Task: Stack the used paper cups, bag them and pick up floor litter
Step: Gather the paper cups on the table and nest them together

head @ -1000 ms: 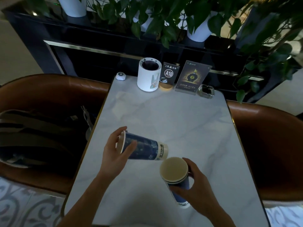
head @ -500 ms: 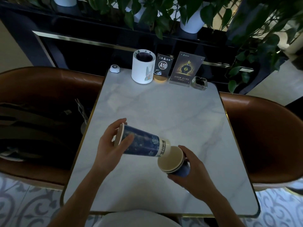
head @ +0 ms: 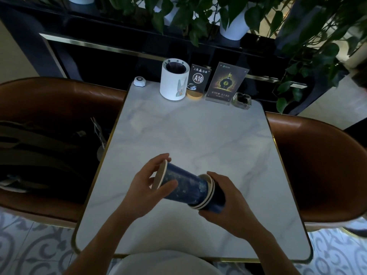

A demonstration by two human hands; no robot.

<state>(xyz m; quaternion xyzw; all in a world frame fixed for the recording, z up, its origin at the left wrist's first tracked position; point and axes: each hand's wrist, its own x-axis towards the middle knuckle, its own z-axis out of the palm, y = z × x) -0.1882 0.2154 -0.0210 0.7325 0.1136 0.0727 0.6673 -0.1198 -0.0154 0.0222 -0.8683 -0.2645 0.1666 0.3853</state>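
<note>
Above the marble table (head: 198, 135), my left hand (head: 147, 191) grips a dark blue paper cup (head: 182, 184) near its cream rim, lying sideways with the base pointing right. That base sits inside the mouth of a stack of blue paper cups (head: 215, 199), whose layered cream rims show at its left end. My right hand (head: 230, 201) wraps around the stack from the right and below. Both cups are held a little above the table's near half.
At the table's far edge stand a white cylindrical holder (head: 173, 80), a small white call button (head: 139, 81), an A10 sign (head: 198, 80), an acrylic card stand (head: 225, 84) and a glass ashtray (head: 241, 100). Brown seats flank the table; a dark bag (head: 39, 147) lies on the left one. Patterned floor tiles lie below.
My left hand has pushed the sideways cup's base into the stack in my right hand. Earlier the two were apart, then just touching.
</note>
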